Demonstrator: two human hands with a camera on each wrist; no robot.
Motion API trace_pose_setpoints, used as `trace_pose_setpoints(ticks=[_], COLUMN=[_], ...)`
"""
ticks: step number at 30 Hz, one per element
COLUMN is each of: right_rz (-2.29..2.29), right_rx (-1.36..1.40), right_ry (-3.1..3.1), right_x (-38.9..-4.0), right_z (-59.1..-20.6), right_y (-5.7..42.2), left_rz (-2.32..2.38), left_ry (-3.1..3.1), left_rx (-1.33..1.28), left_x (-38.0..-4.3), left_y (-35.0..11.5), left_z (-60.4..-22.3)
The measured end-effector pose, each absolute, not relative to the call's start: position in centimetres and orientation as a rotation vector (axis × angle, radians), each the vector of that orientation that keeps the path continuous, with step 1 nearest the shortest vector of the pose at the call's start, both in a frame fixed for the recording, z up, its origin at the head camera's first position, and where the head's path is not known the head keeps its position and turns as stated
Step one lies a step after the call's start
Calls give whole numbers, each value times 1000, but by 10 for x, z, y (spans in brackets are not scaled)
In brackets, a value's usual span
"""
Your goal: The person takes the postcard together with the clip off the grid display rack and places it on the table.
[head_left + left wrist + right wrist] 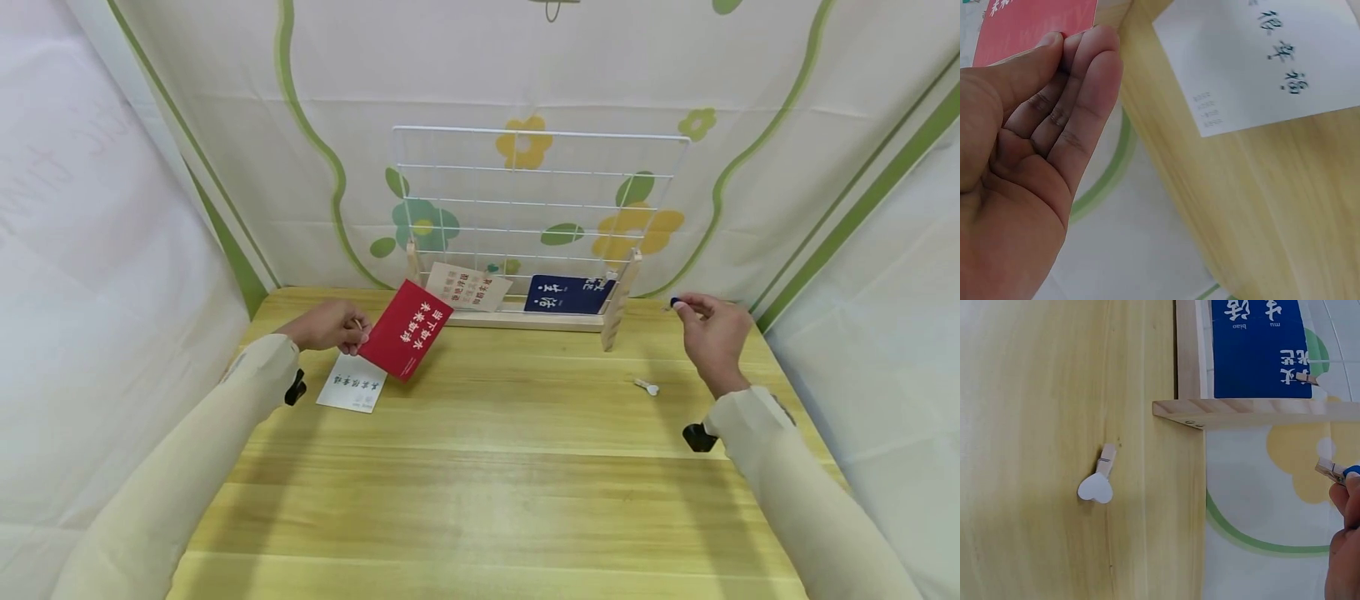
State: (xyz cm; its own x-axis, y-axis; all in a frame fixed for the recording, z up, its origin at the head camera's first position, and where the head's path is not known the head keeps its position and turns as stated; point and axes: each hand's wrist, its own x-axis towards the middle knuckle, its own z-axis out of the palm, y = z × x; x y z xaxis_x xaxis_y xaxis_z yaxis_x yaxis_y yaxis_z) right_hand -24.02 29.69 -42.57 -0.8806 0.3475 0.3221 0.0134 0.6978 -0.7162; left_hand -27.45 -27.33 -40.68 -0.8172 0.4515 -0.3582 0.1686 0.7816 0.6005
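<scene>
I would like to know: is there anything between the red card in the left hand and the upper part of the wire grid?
Nothing visible stands between the red card, pinched by the left hand, and the upper part of the wire grid. Lower down, the beige card occupies the grid's left side.

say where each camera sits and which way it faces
Head: on the head, forward and down at the rack; both sleeves, left hand, right hand show.
Left wrist: worn there, facing red card and white card; left hand shows.
Right wrist: worn there, facing the loose clip; right hand partly shows.
Head and left wrist share those cards.
</scene>
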Motion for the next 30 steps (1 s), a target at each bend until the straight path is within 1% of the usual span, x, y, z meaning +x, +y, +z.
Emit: trace_pose_setpoints(ticks=[10,30], right_rz=[977,1046], right_rx=[-298,-368], right_ry=[-2473,-2498], right_x=[-236,-228], right_z=[-437,-455], right_y=[299,302], left_rz=[776,787], left_ry=[2486,2449], left_rx=[451,416], left_x=[-267,-261], left_y=[-291,-309], left_z=[-413,-430])
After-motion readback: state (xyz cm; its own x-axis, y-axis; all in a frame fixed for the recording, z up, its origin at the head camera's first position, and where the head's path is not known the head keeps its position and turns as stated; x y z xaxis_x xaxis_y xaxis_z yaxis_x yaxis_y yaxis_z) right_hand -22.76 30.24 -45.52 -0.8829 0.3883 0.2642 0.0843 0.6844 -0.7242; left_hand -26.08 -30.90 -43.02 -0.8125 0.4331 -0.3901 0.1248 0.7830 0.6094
